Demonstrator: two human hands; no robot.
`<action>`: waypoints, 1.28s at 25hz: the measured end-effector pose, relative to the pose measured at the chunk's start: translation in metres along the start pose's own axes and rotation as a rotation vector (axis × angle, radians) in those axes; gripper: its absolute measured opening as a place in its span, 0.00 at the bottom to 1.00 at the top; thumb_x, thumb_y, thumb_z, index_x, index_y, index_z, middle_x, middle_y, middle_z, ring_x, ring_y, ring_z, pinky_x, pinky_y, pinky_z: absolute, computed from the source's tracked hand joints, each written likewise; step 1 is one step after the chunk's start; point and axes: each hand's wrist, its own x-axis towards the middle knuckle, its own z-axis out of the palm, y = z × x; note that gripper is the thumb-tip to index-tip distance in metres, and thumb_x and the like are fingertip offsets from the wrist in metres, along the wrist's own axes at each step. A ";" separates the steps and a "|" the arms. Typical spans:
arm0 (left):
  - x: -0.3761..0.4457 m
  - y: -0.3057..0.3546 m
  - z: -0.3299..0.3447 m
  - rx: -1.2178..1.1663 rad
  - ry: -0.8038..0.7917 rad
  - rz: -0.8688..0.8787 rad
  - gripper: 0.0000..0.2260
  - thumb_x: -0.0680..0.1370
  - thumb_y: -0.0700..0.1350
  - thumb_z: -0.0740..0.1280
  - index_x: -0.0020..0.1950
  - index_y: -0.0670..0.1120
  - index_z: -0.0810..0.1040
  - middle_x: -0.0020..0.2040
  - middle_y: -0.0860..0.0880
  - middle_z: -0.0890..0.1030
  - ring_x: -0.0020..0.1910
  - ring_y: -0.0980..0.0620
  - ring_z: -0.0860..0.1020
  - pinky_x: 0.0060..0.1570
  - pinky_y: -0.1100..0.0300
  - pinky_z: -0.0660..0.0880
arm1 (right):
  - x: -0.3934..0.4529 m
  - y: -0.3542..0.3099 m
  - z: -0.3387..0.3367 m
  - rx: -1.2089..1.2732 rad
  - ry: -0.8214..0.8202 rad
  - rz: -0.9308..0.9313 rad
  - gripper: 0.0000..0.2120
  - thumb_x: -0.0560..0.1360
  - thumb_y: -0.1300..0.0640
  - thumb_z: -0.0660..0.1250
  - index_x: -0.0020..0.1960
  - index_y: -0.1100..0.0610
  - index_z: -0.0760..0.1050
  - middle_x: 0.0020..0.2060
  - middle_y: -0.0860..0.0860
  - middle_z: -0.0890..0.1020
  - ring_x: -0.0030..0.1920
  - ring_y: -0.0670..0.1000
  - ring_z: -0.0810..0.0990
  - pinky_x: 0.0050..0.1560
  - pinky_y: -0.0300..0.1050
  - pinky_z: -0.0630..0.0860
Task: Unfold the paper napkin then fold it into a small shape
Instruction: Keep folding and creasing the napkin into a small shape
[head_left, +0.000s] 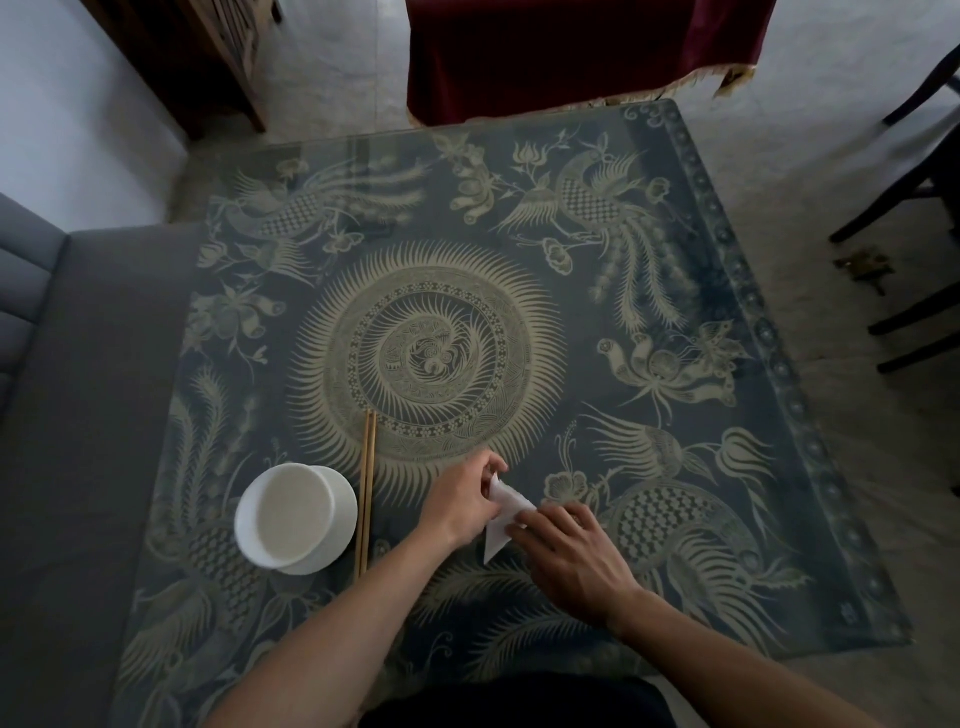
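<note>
A small white paper napkin (506, 512), folded into a narrow pointed shape, lies on the patterned table near its front edge. My left hand (462, 501) pinches the napkin's upper left end between thumb and fingers. My right hand (569, 553) lies on the napkin's right part, its fingertips pressing the paper down. Both hands hide much of the napkin; only a middle strip and a lower point show.
A white bowl (293, 517) stands left of my hands, with a pair of wooden chopsticks (366, 491) lying beside it. The table (701, 364) carries a blue cloth with pale birds under glass. A grey sofa (78, 389) borders the left; dark chair legs (914, 218) stand at right.
</note>
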 end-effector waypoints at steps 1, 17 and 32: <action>-0.002 -0.002 0.001 0.007 0.003 0.021 0.15 0.72 0.40 0.73 0.57 0.51 0.77 0.46 0.55 0.79 0.45 0.55 0.78 0.46 0.61 0.75 | -0.002 -0.001 0.001 0.000 -0.003 0.002 0.20 0.75 0.50 0.64 0.66 0.53 0.72 0.63 0.50 0.75 0.58 0.54 0.74 0.56 0.51 0.69; -0.050 -0.024 0.017 0.265 0.201 0.397 0.13 0.65 0.38 0.78 0.46 0.50 0.83 0.45 0.52 0.79 0.45 0.51 0.78 0.43 0.56 0.74 | -0.026 -0.005 0.000 -0.017 -0.022 0.044 0.24 0.73 0.49 0.67 0.68 0.53 0.73 0.64 0.49 0.76 0.62 0.54 0.75 0.64 0.54 0.67; -0.071 -0.055 0.031 0.479 0.153 0.494 0.10 0.76 0.49 0.65 0.57 0.52 0.79 0.59 0.51 0.76 0.51 0.49 0.76 0.46 0.53 0.74 | -0.030 -0.008 -0.007 -0.019 0.005 0.022 0.23 0.73 0.52 0.66 0.68 0.53 0.74 0.62 0.50 0.76 0.64 0.54 0.73 0.65 0.53 0.66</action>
